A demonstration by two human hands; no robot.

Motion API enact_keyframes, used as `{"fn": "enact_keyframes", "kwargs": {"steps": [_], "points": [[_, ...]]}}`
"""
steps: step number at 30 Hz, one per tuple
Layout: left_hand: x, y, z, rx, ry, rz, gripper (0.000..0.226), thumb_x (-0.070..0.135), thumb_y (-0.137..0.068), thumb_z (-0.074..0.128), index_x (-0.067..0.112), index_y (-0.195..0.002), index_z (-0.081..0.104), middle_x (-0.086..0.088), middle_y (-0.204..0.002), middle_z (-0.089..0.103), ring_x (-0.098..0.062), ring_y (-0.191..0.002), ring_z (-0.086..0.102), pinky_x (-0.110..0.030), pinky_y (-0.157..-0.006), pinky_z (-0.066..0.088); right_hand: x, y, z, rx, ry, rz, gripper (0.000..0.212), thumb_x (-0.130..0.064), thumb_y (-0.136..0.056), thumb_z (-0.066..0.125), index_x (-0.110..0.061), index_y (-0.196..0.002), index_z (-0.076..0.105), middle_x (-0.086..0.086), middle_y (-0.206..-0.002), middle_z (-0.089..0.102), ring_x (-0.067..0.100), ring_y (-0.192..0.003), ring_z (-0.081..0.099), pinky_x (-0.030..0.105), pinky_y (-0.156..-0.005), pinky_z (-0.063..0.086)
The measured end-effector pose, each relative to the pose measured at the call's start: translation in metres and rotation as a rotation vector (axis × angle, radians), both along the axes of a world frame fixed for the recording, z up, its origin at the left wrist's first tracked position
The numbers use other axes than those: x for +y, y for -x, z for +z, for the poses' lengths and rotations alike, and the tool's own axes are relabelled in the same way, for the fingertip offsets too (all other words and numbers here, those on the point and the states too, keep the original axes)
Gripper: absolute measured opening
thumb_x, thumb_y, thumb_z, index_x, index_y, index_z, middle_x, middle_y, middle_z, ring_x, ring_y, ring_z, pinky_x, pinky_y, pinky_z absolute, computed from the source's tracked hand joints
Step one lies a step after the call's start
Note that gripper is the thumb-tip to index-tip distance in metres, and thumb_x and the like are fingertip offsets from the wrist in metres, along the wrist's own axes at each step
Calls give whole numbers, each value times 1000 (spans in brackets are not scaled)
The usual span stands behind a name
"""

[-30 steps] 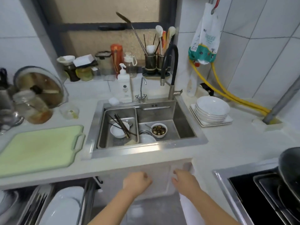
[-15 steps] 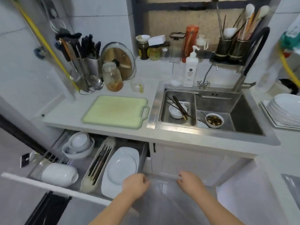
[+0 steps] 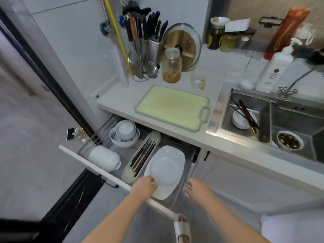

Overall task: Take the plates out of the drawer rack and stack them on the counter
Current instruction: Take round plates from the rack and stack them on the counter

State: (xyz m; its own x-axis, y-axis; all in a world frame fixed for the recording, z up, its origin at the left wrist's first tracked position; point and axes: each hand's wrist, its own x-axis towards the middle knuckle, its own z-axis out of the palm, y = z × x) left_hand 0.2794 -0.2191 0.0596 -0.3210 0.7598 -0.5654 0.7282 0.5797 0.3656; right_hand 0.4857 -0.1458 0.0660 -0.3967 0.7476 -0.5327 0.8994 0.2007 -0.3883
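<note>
Nearest: slipper [image 3: 182,228] on the floor, under the drawer's front corner. Left hand [image 3: 144,187] over the white drawer front [image 3: 98,172], fingers curled onto the near rim of the round plate [image 3: 165,170], gripping it. Right hand [image 3: 197,187] just right of the rack's edge, fingers loosely bent, holding nothing, not touching a plate. Round plate tilted in the right section of the drawer rack [image 3: 188,165], lying on a larger squarish plate [image 3: 172,156] behind and under it. Left of the plates, a long cutlery tray [image 3: 140,158] with dark chopsticks. Further left, a white bowl on its side [image 3: 105,157]; behind it, nested bowls [image 3: 125,133] at the back. Above, on the desk [image 3: 115,97]: green cutting board [image 3: 171,107], glass jar [image 3: 171,68], knife holder [image 3: 145,39] against the wall. Sink [image 3: 245,118] to the right with a bowl and chopsticks inside.
</note>
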Motion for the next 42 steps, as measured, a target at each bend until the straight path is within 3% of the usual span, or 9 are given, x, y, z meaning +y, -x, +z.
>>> {"fn": "enact_keyframes", "kwargs": {"steps": [3,12,16,25,29,33,37,40,42], "points": [[12,9,-7,-66,20,114,46,37,-93,45,19,-136,46,-5,-127,59,-22,-114,57,-33,-94,48,24,17,-11,12,76,18,29,-31,-94,48,-18,-119,57,4,-117,64,21,-105,61,32,-86,49],[53,18,-53,-191,96,342,51,32,-94,48,18,-141,38,-9,-132,56,-25,-114,58,-35,-95,49,87,50,-68,10,212,58,38,-24,-94,50,-14,-130,50,5,-126,61,22,-114,58,35,-93,48],[62,23,-73,-218,133,367,50,31,-95,47,18,-142,37,-9,-132,57,-26,-116,57,-35,-97,48,104,67,-90,-20,210,67,37,-17,-93,49,-9,-129,49,10,-124,60,26,-112,57,33,-88,46],[92,54,-140,-210,236,411,50,30,-95,45,17,-142,36,-8,-130,60,-25,-115,58,-37,-96,49,142,99,-145,-216,190,73,35,-14,-93,49,-2,-126,45,17,-136,45,32,-119,53,35,-95,45],[109,61,-169,-224,254,429,52,23,-95,46,14,-144,32,-12,-130,58,-28,-116,57,-39,-96,49,156,112,-168,-219,229,11,47,-12,-93,50,-5,-138,39,21,-140,43,35,-124,50,41,-101,45],[119,65,-195,-197,262,456,49,19,-94,45,10,-141,32,-14,-128,55,-31,-110,58,-41,-90,51,161,122,-191,-264,213,-65,56,-12,-93,51,-9,-145,29,21,-137,45,36,-120,53,44,-98,49],[121,68,-217,-228,285,504,34,13,-91,41,8,-125,41,-12,-111,60,-26,-88,55,-37,-71,46,159,124,-215,-263,193,-153,55,-7,-98,36,-17,-149,21,19,-137,46,36,-121,53,43,-92,50],[124,68,-227,-245,280,521,23,13,-91,42,10,-114,45,-4,-95,53,-23,-81,47,-33,-68,38,156,124,-226,-248,166,-219,44,-25,-104,17,-23,-145,32,15,-136,51,35,-118,55,36,-78,39],[126,66,-230,-267,263,547,18,13,-92,44,11,-109,45,-5,-94,53,-24,-81,49,-33,-69,39,156,125,-228,-239,138,-229,47,-31,-104,13,-19,-140,40,16,-134,54,34,-117,55,36,-79,37]]}}
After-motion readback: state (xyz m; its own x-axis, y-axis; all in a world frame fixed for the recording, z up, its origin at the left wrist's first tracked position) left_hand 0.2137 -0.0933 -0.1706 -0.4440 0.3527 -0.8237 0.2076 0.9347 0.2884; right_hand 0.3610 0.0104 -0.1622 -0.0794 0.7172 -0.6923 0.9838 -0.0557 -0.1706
